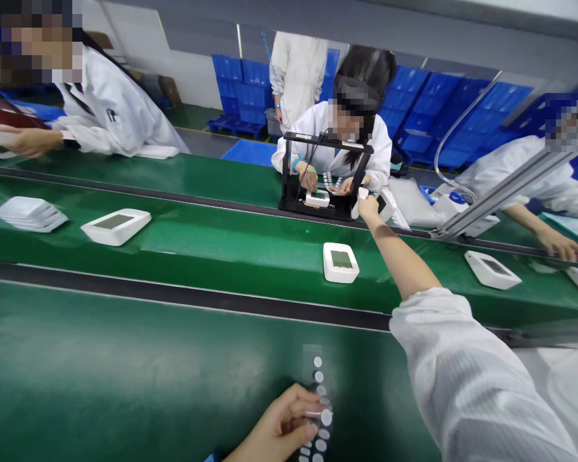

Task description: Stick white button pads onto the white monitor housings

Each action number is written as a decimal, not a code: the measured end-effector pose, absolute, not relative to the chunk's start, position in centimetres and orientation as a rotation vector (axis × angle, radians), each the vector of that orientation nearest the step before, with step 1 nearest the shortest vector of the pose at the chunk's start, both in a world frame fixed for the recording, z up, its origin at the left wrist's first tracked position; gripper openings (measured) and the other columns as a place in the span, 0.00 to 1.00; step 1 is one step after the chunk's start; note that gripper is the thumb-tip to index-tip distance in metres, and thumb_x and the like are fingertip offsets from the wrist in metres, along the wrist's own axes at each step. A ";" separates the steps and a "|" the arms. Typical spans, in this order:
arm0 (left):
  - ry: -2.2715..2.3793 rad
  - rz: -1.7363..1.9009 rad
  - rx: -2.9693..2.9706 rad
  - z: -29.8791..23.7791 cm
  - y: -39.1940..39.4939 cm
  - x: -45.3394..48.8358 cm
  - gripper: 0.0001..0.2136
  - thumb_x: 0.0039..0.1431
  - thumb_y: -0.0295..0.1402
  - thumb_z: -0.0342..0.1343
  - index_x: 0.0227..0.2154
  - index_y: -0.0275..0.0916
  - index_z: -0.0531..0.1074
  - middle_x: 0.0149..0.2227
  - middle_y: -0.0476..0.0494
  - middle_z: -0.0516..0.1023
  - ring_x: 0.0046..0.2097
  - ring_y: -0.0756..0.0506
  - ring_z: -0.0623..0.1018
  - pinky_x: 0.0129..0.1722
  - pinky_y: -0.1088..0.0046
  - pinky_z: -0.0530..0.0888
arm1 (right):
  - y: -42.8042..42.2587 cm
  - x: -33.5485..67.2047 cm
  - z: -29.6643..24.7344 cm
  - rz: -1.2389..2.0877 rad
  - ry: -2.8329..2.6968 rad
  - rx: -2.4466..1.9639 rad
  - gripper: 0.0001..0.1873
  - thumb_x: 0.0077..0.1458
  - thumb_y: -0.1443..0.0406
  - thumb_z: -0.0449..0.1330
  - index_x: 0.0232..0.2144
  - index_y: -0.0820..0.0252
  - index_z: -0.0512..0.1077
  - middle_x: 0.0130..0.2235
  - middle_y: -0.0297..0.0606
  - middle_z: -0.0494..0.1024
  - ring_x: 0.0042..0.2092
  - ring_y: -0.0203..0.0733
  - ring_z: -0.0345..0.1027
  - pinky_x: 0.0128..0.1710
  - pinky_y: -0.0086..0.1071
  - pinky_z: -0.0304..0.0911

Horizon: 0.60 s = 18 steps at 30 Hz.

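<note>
Tabletop point(125, 372) spreads green and wide on the near side, with room left of the left hand point(289, 423), whose thumb and fingers pinch a clear strip of white dots point(326, 418); its far end juts past the fingertips. A dark rail point(197, 298) forms the far edge. Beyond, a white device point(341, 262) sits on the belt point(231, 247), left of the right forearm point(399, 253). Farther, right of a black frame point(327, 142), the right hand's point(368, 206) bent fingers meet a white item point(363, 192); their grip cannot be told.
</note>
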<state>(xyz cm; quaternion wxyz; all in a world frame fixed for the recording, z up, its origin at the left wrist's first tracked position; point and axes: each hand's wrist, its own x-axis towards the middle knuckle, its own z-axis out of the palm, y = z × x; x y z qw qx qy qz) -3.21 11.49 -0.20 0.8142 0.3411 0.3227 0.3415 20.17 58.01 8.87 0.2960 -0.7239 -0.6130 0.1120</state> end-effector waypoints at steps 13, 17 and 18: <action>0.711 0.831 0.938 0.1 11.4 -3.4 0.18 0.55 0.40 0.63 0.45 0.39 0.69 0.43 0.40 0.80 0.44 0.46 0.78 0.47 0.69 0.71 | 41.4 15.9 10.2 0.672 -2.549 -2.437 0.55 0.43 0.44 0.62 0.64 0.72 0.52 0.55 0.65 0.68 0.46 0.61 0.72 0.41 0.47 0.68; 0.756 0.974 0.934 -0.1 11.7 -3.6 0.18 0.56 0.41 0.61 0.46 0.38 0.68 0.40 0.40 0.82 0.39 0.46 0.80 0.43 0.69 0.72 | 35.9 17.5 12.3 0.509 -2.795 -2.129 0.66 0.31 0.60 0.72 0.67 0.61 0.41 0.62 0.59 0.59 0.54 0.63 0.66 0.47 0.45 0.66; 0.782 1.036 0.913 -0.3 11.9 -3.6 0.18 0.57 0.42 0.61 0.46 0.38 0.67 0.38 0.41 0.82 0.39 0.46 0.80 0.42 0.69 0.72 | 33.8 18.1 12.5 0.354 -2.916 -1.941 0.67 0.29 0.64 0.73 0.67 0.60 0.41 0.62 0.58 0.58 0.56 0.64 0.63 0.49 0.45 0.65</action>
